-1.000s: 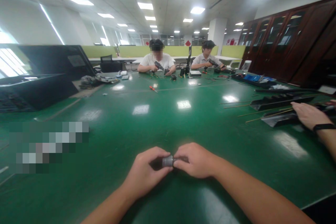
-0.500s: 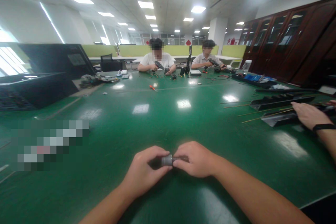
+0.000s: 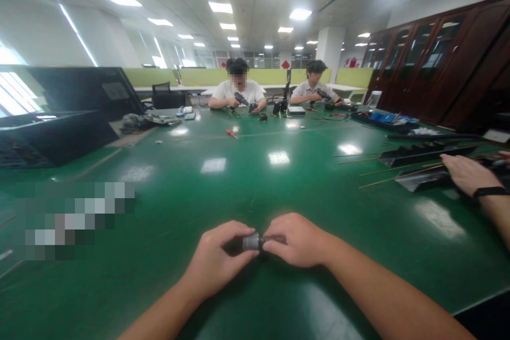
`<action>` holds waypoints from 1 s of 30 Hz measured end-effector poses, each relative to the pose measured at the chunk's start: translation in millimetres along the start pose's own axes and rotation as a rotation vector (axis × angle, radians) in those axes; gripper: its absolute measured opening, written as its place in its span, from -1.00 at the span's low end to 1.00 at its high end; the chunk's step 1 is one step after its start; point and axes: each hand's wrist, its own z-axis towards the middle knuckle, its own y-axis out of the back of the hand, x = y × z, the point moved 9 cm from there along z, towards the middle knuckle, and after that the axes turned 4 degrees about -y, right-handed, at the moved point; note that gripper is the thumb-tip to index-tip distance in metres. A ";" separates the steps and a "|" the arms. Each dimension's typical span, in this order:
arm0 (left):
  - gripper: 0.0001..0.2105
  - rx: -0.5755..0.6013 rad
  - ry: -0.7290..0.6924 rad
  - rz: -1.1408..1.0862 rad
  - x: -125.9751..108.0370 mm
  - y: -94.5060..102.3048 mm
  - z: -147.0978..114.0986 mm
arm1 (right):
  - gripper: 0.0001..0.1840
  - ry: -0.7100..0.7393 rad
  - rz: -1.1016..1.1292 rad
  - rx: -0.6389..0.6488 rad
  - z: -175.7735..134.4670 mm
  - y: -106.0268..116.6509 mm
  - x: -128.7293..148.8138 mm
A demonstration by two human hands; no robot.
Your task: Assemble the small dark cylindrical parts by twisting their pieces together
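Note:
Low over the near part of the green table, my left hand (image 3: pixel 217 252) pinches a short grey metal cylinder (image 3: pixel 251 241) between thumb and fingertips. Just to the right, my right hand (image 3: pixel 297 240) closes around a dark, narrow piece (image 3: pixel 279 239), which is largely covered by the fingers. The dark piece lies end to end with the cylinder, pointing into its right end. Whether the two are joined, I cannot tell. Both hands are closed, and the two sets of fingertips almost meet.
At the right, another person's hand (image 3: pixel 470 172) rests by black metal channels (image 3: pixel 422 178) and thin rods. Across the green table (image 3: pixel 255 186), two people hold power drills (image 3: pixel 241 98). An orange screwdriver (image 3: pixel 231 133) lies mid-table; a large black case (image 3: pixel 59 135) stands left.
My left hand has shifted very slightly left with the grey cylinder, and a little more of the dark part shows between the hands. My right hand stays nearly in place.

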 end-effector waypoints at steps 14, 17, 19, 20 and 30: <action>-0.80 0.012 0.016 0.013 -0.7 0.3 1.2 | -0.74 -0.008 0.002 0.020 -0.4 0.9 0.9; -0.80 0.008 0.012 0.015 0.0 0.7 1.0 | -0.74 -0.013 0.000 0.019 -0.6 1.3 0.6; -0.79 -0.001 0.001 0.023 0.4 1.5 0.7 | -0.73 -0.016 -0.002 0.021 -0.6 1.5 -0.1; -0.78 -0.005 -0.003 0.028 0.9 2.1 0.5 | -0.74 -0.019 -0.004 0.023 -0.6 1.4 -0.8; -0.76 -0.027 -0.005 0.032 2.9 6.5 -0.9 | -0.77 -0.039 0.013 0.038 -0.9 2.6 -4.8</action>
